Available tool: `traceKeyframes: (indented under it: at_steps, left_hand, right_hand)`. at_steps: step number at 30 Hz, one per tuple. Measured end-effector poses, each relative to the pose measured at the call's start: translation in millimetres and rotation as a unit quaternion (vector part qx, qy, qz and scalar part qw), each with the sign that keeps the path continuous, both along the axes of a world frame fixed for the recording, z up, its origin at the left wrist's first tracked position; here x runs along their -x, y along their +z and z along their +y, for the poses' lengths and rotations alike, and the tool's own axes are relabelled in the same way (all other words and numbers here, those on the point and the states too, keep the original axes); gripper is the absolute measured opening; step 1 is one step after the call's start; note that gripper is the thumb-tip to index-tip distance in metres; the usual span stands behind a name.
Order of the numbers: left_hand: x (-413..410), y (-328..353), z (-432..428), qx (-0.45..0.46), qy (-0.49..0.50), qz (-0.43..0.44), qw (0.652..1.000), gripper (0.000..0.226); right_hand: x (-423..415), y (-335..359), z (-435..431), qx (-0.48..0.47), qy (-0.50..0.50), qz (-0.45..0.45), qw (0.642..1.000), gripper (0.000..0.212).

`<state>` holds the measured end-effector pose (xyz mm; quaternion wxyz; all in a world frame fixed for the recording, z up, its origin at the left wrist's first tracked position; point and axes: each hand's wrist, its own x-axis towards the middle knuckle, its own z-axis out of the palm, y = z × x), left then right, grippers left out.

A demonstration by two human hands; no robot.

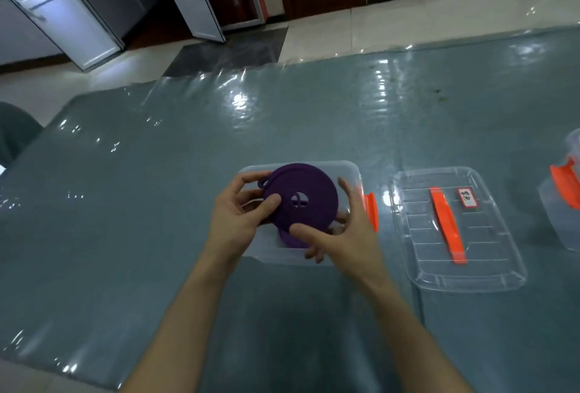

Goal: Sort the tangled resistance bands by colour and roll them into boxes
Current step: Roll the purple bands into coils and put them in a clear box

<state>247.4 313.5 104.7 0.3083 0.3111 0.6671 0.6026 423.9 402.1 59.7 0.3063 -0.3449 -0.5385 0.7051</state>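
A purple resistance band (301,198), wound into a flat round coil with a small hole at its centre, is held up between two bare hands. The coil tilts toward the camera. A small loop of band sticks out at its upper left edge.

The left hand (232,223) grips the coil's left side. Its thumb presses on the front face and its fingers curl round the far edge. The right hand (342,235) grips the right and near side. Its thumb lies on the lower front face, its forefinger runs up along the right edge, and its other fingers curl beneath. Both hands are closed on the coil.

Directly under and behind the hands sits a clear plastic box (351,172), open at the top. More purple band (290,240) shows inside it, just below the held coil. An orange latch (372,210) is on the box's right wall, beside the right hand.

To the right of the hands, apart from the box, a clear lid (489,235) lies flat. It has an orange handle (447,224) and a small white label (467,197). Further right, at the frame's edge, part of a second clear box (561,204) with an orange latch is visible.

Everything rests on a grey-green table (157,204) under a glossy clear cover.
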Motion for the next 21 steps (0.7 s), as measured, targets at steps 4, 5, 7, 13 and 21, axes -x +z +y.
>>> traceKeyframes:
  at_steps: [4, 5, 7, 13, 21]
  left_hand:
    - [19, -6, 17, 0.046, -0.015, 0.007, 0.999, 0.035]
    - [24, -11, 21, 0.057, -0.02, 0.001, 0.998, 0.036]
    - [35, -22, 28, 0.078, -0.027, -0.016, 0.996, 0.037]
    - [61, -62, 48, 0.203, -0.044, -0.046, 0.977, 0.037]
    - [72, -105, 69, 0.331, -0.075, 0.011, 0.94, 0.046]
  right_hand:
    - [8, 5, 20, -0.336, 0.011, -0.251, 0.908, 0.105]
    - [14, 7, 25, -0.363, 0.018, -0.282, 0.888, 0.102]
    - [28, 6, 33, -0.388, 0.049, -0.337, 0.857, 0.095]
    - [65, -26, 47, -0.366, 0.15, -0.44, 0.806, 0.099]
    - [90, -63, 56, -0.284, 0.195, -0.539, 0.768, 0.114]
